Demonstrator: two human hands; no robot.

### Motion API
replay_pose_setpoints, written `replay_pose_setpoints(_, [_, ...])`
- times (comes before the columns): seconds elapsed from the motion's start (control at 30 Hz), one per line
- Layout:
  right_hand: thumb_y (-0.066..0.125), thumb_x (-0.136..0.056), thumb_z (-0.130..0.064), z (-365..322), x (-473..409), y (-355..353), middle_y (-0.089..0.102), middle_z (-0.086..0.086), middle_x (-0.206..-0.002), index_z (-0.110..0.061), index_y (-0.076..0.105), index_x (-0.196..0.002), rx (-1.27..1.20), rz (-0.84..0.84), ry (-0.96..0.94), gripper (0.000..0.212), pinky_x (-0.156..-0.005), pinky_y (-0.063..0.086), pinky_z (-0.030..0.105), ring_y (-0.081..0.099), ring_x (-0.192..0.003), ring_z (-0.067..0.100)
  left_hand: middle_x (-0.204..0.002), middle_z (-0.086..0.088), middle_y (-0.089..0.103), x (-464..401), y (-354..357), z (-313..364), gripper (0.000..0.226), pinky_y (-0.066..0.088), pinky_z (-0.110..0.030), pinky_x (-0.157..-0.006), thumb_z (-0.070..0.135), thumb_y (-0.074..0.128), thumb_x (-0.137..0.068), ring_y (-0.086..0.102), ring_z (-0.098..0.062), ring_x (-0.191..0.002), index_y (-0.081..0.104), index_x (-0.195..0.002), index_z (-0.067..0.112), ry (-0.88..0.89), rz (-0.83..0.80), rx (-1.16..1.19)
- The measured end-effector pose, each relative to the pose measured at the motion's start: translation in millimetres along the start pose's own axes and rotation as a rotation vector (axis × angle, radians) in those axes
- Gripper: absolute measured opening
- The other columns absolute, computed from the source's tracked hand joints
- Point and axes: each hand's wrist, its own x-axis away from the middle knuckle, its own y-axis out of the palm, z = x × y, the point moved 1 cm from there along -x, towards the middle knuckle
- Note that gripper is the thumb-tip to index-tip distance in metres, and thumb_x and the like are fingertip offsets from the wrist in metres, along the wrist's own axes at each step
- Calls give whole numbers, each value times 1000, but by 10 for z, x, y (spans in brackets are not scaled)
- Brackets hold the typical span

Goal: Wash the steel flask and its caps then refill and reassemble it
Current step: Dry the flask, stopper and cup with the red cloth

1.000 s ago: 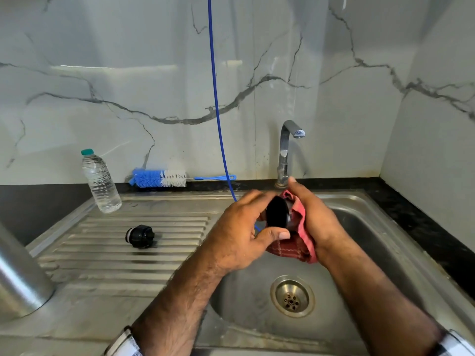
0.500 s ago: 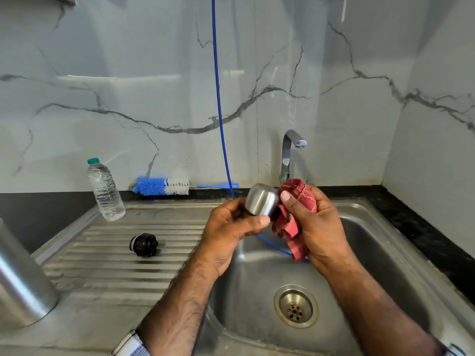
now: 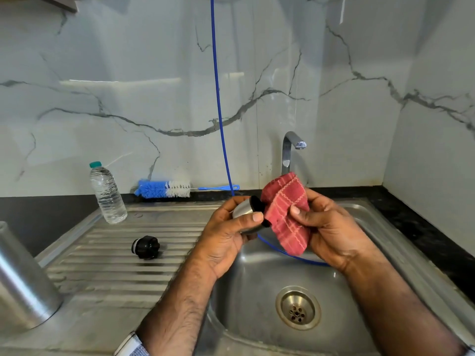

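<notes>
Left hand (image 3: 226,235) grips the steel cap (image 3: 244,214) over the sink (image 3: 365,214), right hand (image 3: 331,227) pinches the red cloth (image 3: 285,214) against its rim; a wet, smooth cap may slip into the basin if the grip loosens.

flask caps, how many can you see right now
2: a steel cap held in the left hand over the sink, and a black cap lying on the drainboard. Others may be hidden.
</notes>
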Motion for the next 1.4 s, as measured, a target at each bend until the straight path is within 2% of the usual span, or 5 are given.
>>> replay_pose_setpoints(0.47, [92,-73,-5,82,-58,-137,73,19,-121,-19,60,-120,296,207,-23,58,-81,64,59,77,-100,41,-109,-18,75,39,33,7,42,54,-25,-51,23,82,-89,73,-29,-81,73,-129,15,-115,-37,-90])
replay_pose_setpoints(0.77, [80,-89,-3,-44,-35,-140,79,18,-98,-11,82,-100,713,8,-40,14,-82,62,44,76,-86,33,-116,-20,75,14,-38,58,50,65,-32,-65,12,71,-88,74,-27,-91,66,-138,10,-211,5,-44])
replay_pose_setpoints(0.97, [84,-83,6,63,-21,-120,77,11,-95,-17,83,-98,848,-122,-75,27,-66,61,36,78,-80,28,-103,-19,74,26,-51,1,38,63,-30,-63,21,79,-88,72,-26,-82,75,-119,1,-288,-66,-221])
replay_pose_setpoints(1.17, [94,-68,-12,183,-75,37,76,17,-102,-8,62,-111,437,281,-102,54,-66,66,44,76,-79,28,-106,-19,75,-3,-79,1,42,65,-33,-73,13,82,-77,75,-26,-91,74,-117,2,-164,-68,-170])
replay_pose_setpoints(1.4, [81,-81,-25,271,-127,-39,77,23,-103,6,70,-116,-16,307,190,48,-70,65,42,76,-88,33,-124,1,75,-62,-85,-77,65,62,-36,-97,16,93,-74,73,-20,-114,70,-134,20,386,-124,-750])
